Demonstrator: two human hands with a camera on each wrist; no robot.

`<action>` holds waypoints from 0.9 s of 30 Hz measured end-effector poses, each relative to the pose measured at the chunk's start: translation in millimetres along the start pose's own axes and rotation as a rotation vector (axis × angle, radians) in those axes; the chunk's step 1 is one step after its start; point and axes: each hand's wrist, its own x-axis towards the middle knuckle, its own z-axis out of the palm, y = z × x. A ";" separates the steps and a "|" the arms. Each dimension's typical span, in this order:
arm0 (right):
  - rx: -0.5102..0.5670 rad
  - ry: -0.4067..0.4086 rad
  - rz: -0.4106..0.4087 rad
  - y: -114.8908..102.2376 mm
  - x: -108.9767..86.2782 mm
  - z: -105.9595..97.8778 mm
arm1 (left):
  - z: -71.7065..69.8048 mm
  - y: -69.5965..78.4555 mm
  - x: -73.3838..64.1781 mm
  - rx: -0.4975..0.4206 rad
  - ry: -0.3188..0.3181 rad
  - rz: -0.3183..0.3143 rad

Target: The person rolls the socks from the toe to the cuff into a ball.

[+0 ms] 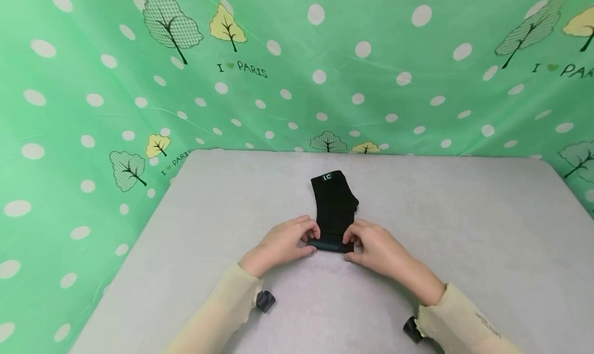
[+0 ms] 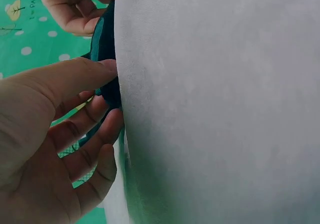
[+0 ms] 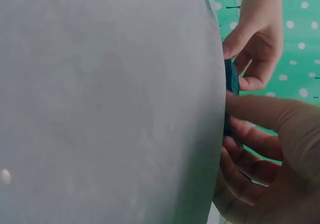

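Note:
A pair of black socks point(image 1: 335, 202) lies on the table, one over the other, with a light LC mark on the cuff at the far end. A heel bulges on the right side. The near end is folded over into a thick roll. My left hand point(image 1: 287, 240) pinches the left end of this roll between thumb and fingers, while my right hand point(image 1: 375, 245) pinches its right end. In the left wrist view the dark folded sock edge point(image 2: 104, 37) shows between both hands; in the right wrist view only a narrow strip of sock point(image 3: 231, 77) appears.
The grey tabletop point(image 1: 464, 215) extends around the socks on all sides. A green dotted cloth point(image 1: 297, 60) with trees hangs behind and along the left side. Black wrist devices point(image 1: 265, 301) sit under both cream sleeves point(image 1: 223, 302).

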 end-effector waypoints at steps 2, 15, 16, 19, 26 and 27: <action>-0.010 0.008 -0.007 0.4 0.7 1.2 | -0.2 -0.9 -0.3 0.002 0.008 -0.001; -0.085 0.137 -0.082 -2.1 2.2 2.3 | -1.2 -0.5 -0.9 0.035 0.101 0.005; -0.077 0.142 -0.079 -2.3 2.9 1.6 | -2.2 -0.5 -0.3 0.031 0.112 0.004; -0.041 0.138 -0.055 -2.3 4.3 -0.6 | -4.6 -1.4 1.6 0.013 0.133 -0.011; 0.073 0.082 0.057 1.8 5.7 -3.0 | -5.5 -3.9 5.5 -0.125 0.126 -0.102; 0.092 0.077 0.069 2.2 6.2 -3.7 | -5.4 -4.1 6.2 -0.145 0.131 -0.114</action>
